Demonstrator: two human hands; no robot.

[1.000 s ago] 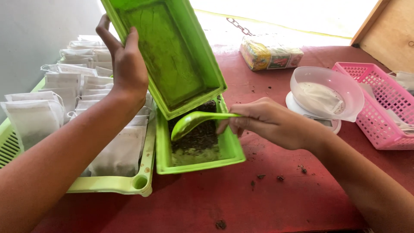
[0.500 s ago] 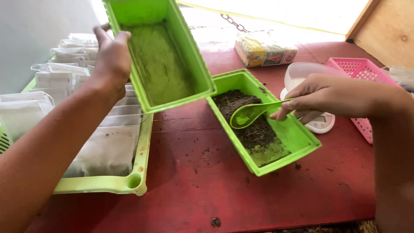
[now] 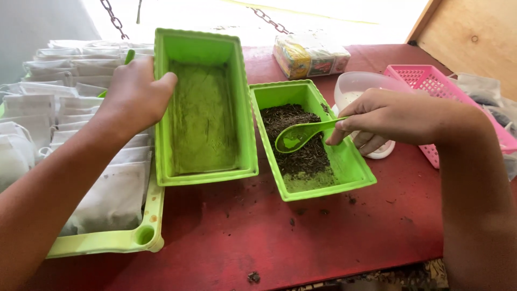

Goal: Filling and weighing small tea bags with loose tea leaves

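The person stands at a red table (image 3: 226, 242) and works with both hands. The left hand (image 3: 134, 94) grips the left wall of an empty green box (image 3: 202, 108); the thumb is hooked over the rim and the other fingers are closed on the outside. This box lies on the table, with its left edge over the light green tray (image 3: 116, 240), which is full of white paper bags (image 3: 110, 196).

The right hand (image 3: 385, 116) holds the handle of a green spoon (image 3: 301, 134), with the fingers closed around it. The bowl of the spoon hangs just over the dark crumbly leaves (image 3: 296, 137) inside a second green box (image 3: 344, 167), which stands just beside the first one, to its right. Some leaf crumbs lie on the table in front of it.

Behind the right hand is a white round bowl (image 3: 358, 83), partly hidden. A pink basket (image 3: 425, 78) stands to the right of it, and a wrapped packet (image 3: 309, 54) lies farther back.
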